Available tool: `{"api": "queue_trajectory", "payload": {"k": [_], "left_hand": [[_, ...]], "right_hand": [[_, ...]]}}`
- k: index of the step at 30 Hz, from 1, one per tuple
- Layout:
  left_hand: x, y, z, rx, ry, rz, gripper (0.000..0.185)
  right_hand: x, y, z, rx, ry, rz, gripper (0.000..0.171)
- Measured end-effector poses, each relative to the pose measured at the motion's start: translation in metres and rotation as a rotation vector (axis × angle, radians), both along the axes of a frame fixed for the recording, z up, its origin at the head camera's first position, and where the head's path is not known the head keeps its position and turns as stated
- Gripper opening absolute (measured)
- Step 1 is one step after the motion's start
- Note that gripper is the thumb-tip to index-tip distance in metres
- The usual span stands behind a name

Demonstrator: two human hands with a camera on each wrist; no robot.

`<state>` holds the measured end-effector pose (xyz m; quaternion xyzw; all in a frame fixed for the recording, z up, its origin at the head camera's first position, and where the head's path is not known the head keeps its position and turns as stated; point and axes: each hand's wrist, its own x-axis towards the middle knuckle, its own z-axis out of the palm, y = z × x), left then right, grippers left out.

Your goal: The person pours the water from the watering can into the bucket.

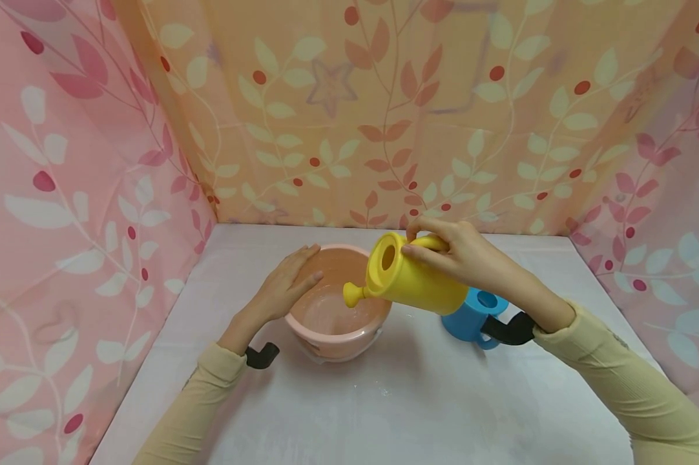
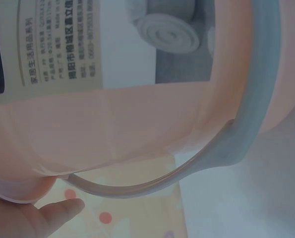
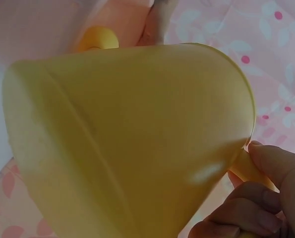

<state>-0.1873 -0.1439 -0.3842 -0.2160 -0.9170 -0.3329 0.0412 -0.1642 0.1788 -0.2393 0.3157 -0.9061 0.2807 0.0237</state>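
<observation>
Watering can, yellow, gripped by its handle in the right hand and tipped spout-down over the pink bucket, which the flat left hand steadies at the rim; best poured slowly, spout inside the rim.

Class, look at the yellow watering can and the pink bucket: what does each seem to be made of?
Watering can: probably plastic, smooth and slightly glossy, one even yellow with moulded edges. Bucket: likely plastic too, thin pale pink wall, soft sheen, printed label on its side.
</observation>
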Motion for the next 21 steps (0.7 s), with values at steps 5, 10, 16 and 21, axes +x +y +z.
{"api": "queue_trajectory", "payload": {"k": [5,10,16,21], "left_hand": [[0.0008,0.0002,0.0012,0.001,-0.007,0.004,0.062],[0.0012,-0.0001,0.0019,0.005,-0.003,-0.003,0.063],[-0.0012,-0.0011,-0.0016,-0.006,0.011,0.001,0.063],[-0.0017,-0.0012,-0.0031,-0.003,0.003,0.007,0.063]], "right_hand": [[0.0002,-0.0009,0.001,0.006,-0.003,0.001,0.019],[0.0004,-0.0024,0.0018,0.007,0.008,0.009,0.019],[0.0006,-0.0052,0.0027,0.019,0.022,0.024,0.019],[0.0003,-0.0074,0.0035,0.025,0.022,0.033,0.019]]}}
